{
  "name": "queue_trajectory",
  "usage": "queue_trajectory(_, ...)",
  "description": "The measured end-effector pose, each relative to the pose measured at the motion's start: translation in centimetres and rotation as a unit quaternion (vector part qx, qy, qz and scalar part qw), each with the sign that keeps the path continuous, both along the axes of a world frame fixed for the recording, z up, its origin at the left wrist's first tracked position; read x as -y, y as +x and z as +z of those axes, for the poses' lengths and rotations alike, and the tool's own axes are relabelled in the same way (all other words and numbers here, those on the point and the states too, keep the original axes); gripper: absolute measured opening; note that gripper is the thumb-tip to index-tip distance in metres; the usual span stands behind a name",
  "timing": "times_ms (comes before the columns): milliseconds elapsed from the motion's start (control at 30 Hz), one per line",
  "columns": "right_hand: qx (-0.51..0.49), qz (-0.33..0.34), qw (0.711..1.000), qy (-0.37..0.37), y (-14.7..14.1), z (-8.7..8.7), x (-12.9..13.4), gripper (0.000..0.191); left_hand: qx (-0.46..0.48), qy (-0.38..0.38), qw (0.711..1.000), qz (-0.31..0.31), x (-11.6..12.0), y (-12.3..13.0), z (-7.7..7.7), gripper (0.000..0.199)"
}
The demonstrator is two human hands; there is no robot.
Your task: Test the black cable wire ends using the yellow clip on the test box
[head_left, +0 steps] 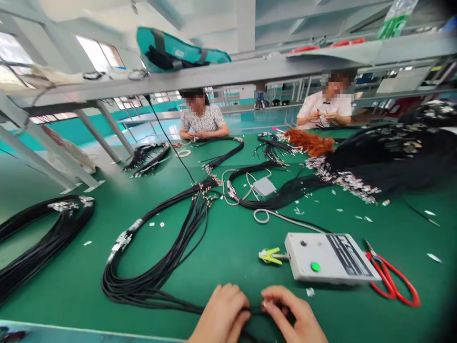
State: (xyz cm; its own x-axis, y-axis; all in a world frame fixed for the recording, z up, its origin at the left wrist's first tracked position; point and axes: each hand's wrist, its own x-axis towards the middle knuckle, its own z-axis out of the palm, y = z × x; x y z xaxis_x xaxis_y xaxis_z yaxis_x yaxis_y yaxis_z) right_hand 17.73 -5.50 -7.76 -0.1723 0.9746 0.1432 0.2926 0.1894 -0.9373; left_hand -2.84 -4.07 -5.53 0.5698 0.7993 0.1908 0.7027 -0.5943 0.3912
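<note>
While the left hand [224, 312], at the bottom centre of the frame, is curled closed around a black cable [255, 310], the right hand [291, 309] just beside it pinches thumb and fingertips together on the cable, hiding most of what they grip. To their left, a looped bundle of black cables [153, 297] lies on the green bench [230, 252], its strands reaching the left hand. At the lower right sit a pale box [323, 257] with a green button [315, 267] and, touching or just beside it, red-handled scissors [387, 275].
</note>
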Motion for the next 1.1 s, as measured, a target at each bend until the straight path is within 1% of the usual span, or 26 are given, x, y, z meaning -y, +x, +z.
queue_trajectory(67,-0.09,-0.024,0.994,-0.056,0.1,0.8,0.1,0.024,0.04,-0.066,0.997,0.023,-0.2,0.5,1.3,0.013)
queue_trajectory(100,-0.126,-0.035,0.989,-0.065,0.1,1.2,0.1,0.028,0.055,-0.09,0.994,0.036,-0.3,0.7,1.8,0.013)
queue_trajectory(167,-0.174,-0.074,0.98,-0.065,0.2,1.7,0.2,0.03,0.073,-0.119,0.989,0.057,-0.3,0.9,2.2,0.014)
queue_trajectory(267,-0.198,-0.12,0.971,-0.055,0.3,1.9,0.1,0.027,0.085,-0.137,0.984,0.072,-0.2,1.0,2.1,0.015)
queue_trajectory(333,-0.171,-0.117,0.977,-0.047,0.3,2.0,0.2,0.025,0.098,-0.148,0.981,0.08,-0.3,1.0,1.8,0.015)
queue_trajectory(400,-0.092,-0.081,0.992,-0.014,0.2,2.1,0.6,0.022,0.122,-0.165,0.975,0.088,-0.6,0.9,1.7,0.013)
queue_trajectory(467,0.014,-0.021,0.999,0.041,0.0,2.4,1.3,0.018,0.151,-0.182,0.967,0.091,-1.0,1.1,1.8,0.01)
queue_trajectory(533,0.088,0.05,0.991,0.089,-0.3,2.7,2.2,0.017,0.173,-0.193,0.962,0.083,-1.4,1.3,2.1,0.009)
queue_trajectory(600,0.106,0.111,0.983,0.098,-0.6,3.1,2.8,0.016,0.184,-0.202,0.96,0.064,-1.9,1.7,2.5,0.013)
queue_trajectory(633,0.098,0.125,0.984,0.086,-0.6,3.3,2.9,0.016,0.189,-0.206,0.959,0.052,-2.1,1.9,2.7,0.015)
queue_trajectory(667,0.081,0.119,0.988,0.062,-0.6,3.5,2.8,0.016,0.193,-0.213,0.957,0.04,-2.3,2.1,2.9,0.017)
queue_trajectory(700,0.055,0.091,0.994,0.026,-0.5,3.7,2.6,0.017,0.197,-0.219,0.955,0.03,-2.5,2.2,3.2,0.019)
queue_trajectory(733,0.02,0.045,0.999,-0.019,-0.4,4.0,2.2,0.02,0.199,-0.224,0.954,0.023,-2.7,2.3,3.4,0.02)
queue_trajectory(767,-0.023,-0.009,0.997,-0.068,-0.3,4.2,1.6,0.022,0.202,-0.229,0.952,0.019,-2.9,2.3,3.6,0.02)
queue_trajectory(800,-0.073,-0.056,0.989,-0.115,-0.2,4.4,1.0,0.024,0.205,-0.232,0.951,0.019,-3.0,2.3,3.8,0.02)
queue_trajectory(833,-0.127,-0.085,0.975,-0.159,-0.2,4.5,0.4,0.026,0.209,-0.235,0.949,0.023,-3.1,2.3,4.0,0.019)
queue_trajectory(867,-0.182,-0.097,0.959,-0.195,-0.2,4.7,-0.1,0.029,0.214,-0.238,0.947,0.028,-3.2,2.2,4.1,0.019)
queue_trajectory(967,-0.321,-0.07,0.907,-0.263,-0.7,5.0,-1.3,0.035,0.232,-0.251,0.939,0.038,-3.2,2.2,4.6,0.018)
queue_trajectory(1033,-0.375,-0.06,0.879,-0.287,-1.1,5.3,-1.6,0.036,0.238,-0.261,0.935,0.037,-3.1,2.3,4.7,0.017)
queue_trajectory(1100,-0.401,-0.057,0.863,-0.303,-1.3,5.4,-1.7,0.034,0.238,-0.265,0.934,0.036,-3.0,2.4,4.7,0.017)
